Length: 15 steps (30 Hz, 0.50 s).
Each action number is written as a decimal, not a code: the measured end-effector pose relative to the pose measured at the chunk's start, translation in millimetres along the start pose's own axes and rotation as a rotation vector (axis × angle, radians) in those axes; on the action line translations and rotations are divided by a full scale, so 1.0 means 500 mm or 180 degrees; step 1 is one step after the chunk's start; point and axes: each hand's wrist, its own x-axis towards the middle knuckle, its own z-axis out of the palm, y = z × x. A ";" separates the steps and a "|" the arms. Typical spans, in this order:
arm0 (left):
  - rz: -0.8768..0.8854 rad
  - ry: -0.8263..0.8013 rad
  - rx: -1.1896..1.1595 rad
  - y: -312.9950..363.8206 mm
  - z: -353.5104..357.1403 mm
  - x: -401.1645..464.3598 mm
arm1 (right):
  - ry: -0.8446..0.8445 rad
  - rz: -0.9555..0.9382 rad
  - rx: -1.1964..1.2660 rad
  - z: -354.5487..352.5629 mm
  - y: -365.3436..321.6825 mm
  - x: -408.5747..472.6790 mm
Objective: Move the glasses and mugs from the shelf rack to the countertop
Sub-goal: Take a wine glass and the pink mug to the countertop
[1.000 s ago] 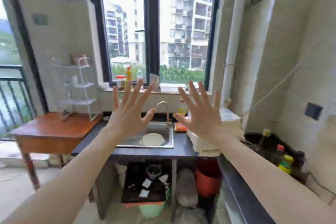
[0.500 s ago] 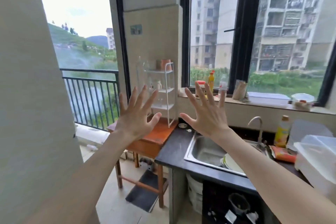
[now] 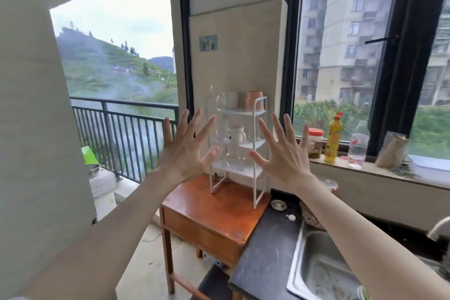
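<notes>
While both arms are reaching forward, the left hand (image 3: 185, 151) and right hand (image 3: 282, 156) are spreading their fingers wide, holding nothing. Between them the white shelf rack (image 3: 237, 146) is standing on the wooden table (image 3: 214, 209), carrying mugs (image 3: 235, 134) and glasses (image 3: 241, 157), beside the dark countertop (image 3: 265, 251).

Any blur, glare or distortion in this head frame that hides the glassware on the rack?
Head view: wide-angle bending of the window frames; bright sky backlight; soft overall. The clear stemmed glasses on the white wire shelf rack look faint; both open hands, left hand and right hand, stay legible.
</notes>
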 end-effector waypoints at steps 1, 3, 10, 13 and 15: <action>-0.0012 -0.0041 -0.0047 -0.010 0.025 0.021 | -0.0020 -0.0008 0.0015 0.023 0.000 0.025; -0.0074 -0.0136 -0.0165 -0.035 0.081 0.058 | -0.0073 -0.0076 0.0049 0.071 -0.003 0.073; -0.0198 -0.0356 -0.0480 -0.163 0.302 0.186 | -0.0195 -0.0086 -0.0006 0.246 -0.030 0.255; -0.0173 -0.0316 -0.0613 -0.227 0.391 0.258 | -0.0178 -0.0016 -0.0008 0.334 -0.055 0.337; -0.0094 -0.0328 -0.0706 -0.265 0.439 0.306 | -0.0139 0.0140 0.0097 0.382 -0.074 0.393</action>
